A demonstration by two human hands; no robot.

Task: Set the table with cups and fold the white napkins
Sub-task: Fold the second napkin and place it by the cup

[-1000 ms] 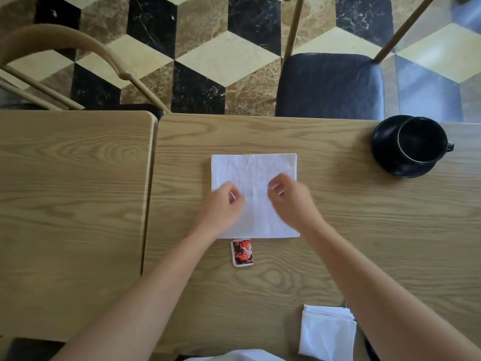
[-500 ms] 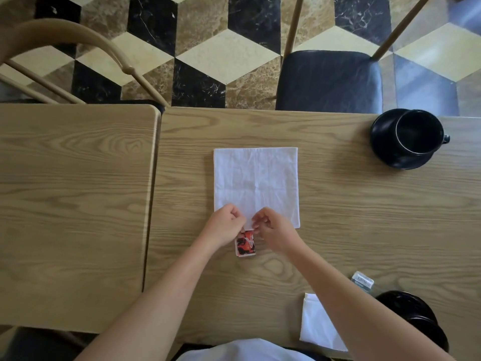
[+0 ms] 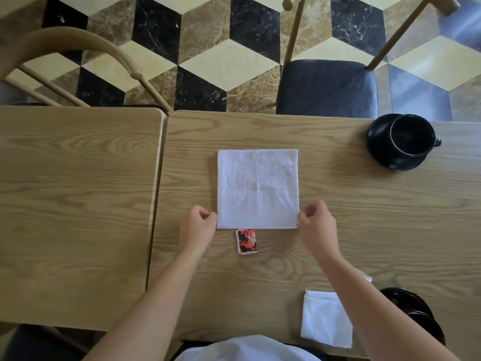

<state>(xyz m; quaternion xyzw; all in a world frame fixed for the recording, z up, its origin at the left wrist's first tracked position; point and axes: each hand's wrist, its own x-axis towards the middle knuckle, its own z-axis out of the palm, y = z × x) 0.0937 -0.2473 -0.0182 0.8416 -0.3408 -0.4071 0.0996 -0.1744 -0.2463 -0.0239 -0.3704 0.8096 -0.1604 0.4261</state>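
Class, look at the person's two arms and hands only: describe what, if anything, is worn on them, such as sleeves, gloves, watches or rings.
Both forearms are bare from the bottom edge of the picture to the wrists: no sleeves show. The left hand and right hand wear no gloves, and neither wrist carries a watch or band. No rings show on the fingers that are visible.

A white napkin (image 3: 257,188) is seen on a table (image 3: 364,217) of light oak-coloured wood with wavy grain, and a second white napkin (image 3: 325,324) lies at the near edge. A small card (image 3: 246,241) is printed in red, black and white, while the cup (image 3: 411,138) and saucer (image 3: 377,149) are black. The floor (image 3: 221,56) is patterned in cubes of cream, brown and black marble, and the chair seat (image 3: 325,87) is black.
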